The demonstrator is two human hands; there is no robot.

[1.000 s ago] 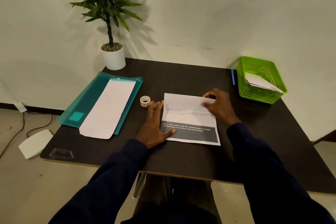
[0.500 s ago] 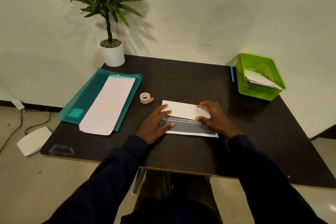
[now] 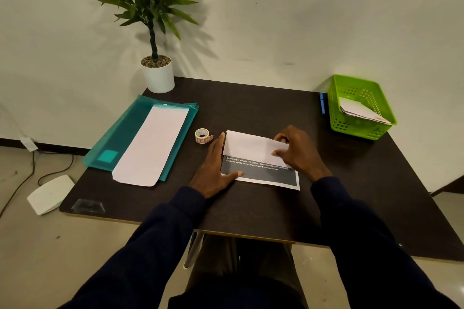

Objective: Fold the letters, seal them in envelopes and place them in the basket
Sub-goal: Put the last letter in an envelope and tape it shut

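The fingers (image 3: 280, 153) of the right hand (image 3: 300, 155) pinch the folded flap of the white printed paper letter (image 3: 248, 147); the left hand (image 3: 213, 170) presses it with straight fingers. It lies left of the green plastic basket (image 3: 361, 130), folded once only; the long white paper envelope (image 3: 150, 145) farther left lies unused.

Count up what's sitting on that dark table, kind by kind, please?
Potted plant: 1
Teal folder: 1
Envelope: 1
Tape roll: 1
Letter: 1
Green basket: 1
Blue pen: 1
Total: 7, leaving out the papers in the basket and a clear scrap at the corner.
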